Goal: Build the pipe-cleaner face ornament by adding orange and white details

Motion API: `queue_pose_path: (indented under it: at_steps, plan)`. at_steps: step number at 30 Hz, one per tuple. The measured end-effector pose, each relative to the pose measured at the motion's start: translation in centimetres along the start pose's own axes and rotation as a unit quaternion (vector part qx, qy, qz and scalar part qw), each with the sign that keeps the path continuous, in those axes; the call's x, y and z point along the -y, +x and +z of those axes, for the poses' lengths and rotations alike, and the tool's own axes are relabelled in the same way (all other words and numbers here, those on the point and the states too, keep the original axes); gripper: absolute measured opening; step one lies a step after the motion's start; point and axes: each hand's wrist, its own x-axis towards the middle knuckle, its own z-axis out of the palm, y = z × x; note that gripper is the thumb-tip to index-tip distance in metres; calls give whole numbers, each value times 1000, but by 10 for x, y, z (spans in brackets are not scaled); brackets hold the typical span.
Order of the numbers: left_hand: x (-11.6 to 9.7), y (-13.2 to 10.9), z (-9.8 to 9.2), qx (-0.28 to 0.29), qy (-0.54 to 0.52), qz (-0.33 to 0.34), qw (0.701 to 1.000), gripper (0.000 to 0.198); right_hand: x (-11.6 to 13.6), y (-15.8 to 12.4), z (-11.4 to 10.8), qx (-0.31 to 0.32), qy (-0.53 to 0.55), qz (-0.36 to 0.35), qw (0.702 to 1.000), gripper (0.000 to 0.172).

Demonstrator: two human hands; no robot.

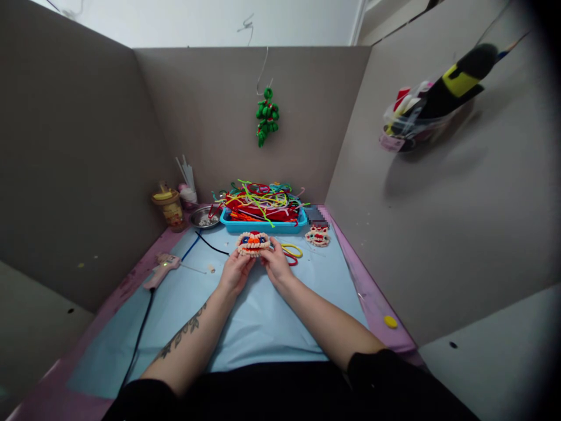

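Note:
Between my two hands is a pipe-cleaner lion head (253, 244), cream with an orange nose, blue eyes and a red spot on top. My left hand (237, 270) grips its lower left edge, and my right hand (276, 262) grips its lower right edge. The fingers of both hands are closed on it, some hidden behind it. Scissors with yellow and red handles (294, 251) lie beside my right hand, partly covered by it. A similar lion head (318, 235) rests on the table farther right.
A blue tray (264, 227) piled with coloured pipe cleaners stands at the back. Left of it are a metal bowl (205, 217) and a brown cup (170, 206). A pink glue gun (163, 269) with a cord lies left. Grey partitions enclose the table; a green ornament (267, 117) hangs behind.

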Motion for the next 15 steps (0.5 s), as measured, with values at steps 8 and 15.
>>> queue_pose_path:
  at_steps: [8,15]
  plan:
    - [3,-3,6,-4,-1,17,1000,49,-7,-2,3,25,2,-15,1000,87]
    - [4,-4,8,-18,-2,19,1000,56,-9,-3,5,19,9,-30,999,84]
